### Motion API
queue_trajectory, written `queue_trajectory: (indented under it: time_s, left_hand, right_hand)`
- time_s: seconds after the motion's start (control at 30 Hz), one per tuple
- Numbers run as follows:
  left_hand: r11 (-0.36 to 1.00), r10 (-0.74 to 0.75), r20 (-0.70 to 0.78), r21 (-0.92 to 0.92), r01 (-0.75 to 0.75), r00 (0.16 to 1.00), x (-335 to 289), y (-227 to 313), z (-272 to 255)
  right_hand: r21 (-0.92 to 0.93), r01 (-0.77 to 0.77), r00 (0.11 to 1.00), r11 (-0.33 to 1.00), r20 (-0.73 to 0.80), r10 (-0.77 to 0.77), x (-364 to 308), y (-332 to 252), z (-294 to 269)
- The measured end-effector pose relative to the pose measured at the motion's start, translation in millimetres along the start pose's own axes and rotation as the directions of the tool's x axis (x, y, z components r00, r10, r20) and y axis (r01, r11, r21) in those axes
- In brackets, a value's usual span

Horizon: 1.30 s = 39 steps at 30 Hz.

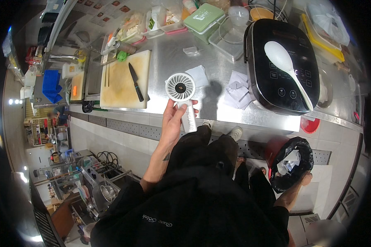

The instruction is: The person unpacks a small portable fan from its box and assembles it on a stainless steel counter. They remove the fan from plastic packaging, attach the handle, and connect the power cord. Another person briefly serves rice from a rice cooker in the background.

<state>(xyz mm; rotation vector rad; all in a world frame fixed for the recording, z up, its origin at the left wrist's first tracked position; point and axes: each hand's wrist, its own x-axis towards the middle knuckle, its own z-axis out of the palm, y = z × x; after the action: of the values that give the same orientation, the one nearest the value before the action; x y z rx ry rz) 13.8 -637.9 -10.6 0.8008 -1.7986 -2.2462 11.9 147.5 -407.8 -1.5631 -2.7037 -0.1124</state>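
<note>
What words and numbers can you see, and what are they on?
I won't copy any words, but here's where they are:
White handheld fan: big letters along the handle.
Black rice cooker: pale labels on its panel, many too small to read.
Green box: white lettering on the lid.
Black top: white script, upside down here.

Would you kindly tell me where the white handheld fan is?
In the head view, the fan is in the left hand, right of the black knife.

Black shirt (193, 197) — white lettering (153, 220).
</note>
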Motion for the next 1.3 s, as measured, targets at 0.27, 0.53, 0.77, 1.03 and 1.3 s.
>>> queue_trajectory:
  time_s: [0.27, 0.53, 0.77, 1.03, 1.3]
  left_hand:
    - [0.999, 0.010, -0.016, 0.038, -0.009, 1.000, 10.6, -1.7, -1.2]
    - [0.998, -0.042, -0.057, -0.055, 0.039, 0.997, 46.6, -10.1, -31.4]
    - [0.963, -0.168, 0.118, 0.230, 0.138, 0.979, 141.0, -47.0, -104.3]
    - [0.855, -0.517, 0.348, 0.252, 0.452, 0.783, 234.6, -99.7, -142.3]
    - [0.695, -0.236, 0.178, 0.718, 0.038, 0.955, 237.8, -118.2, -157.9]
  right_hand:
    - [0.460, 0.067, 0.986, 0.885, 0.108, -0.131, -94.5, -57.0, -12.8]
    - [0.630, -0.632, 0.449, 0.452, 0.772, -0.450, -347.3, -110.9, -116.4]
    - [0.762, -0.292, 0.329, 0.577, 0.647, -0.688, -499.4, -214.8, -283.0]
    - [0.870, -0.159, 0.275, 0.467, 0.493, -0.825, -563.3, -355.0, -307.3]
    - [0.823, -0.382, 0.244, 0.420, 0.529, -0.813, -614.7, -440.1, -366.2]
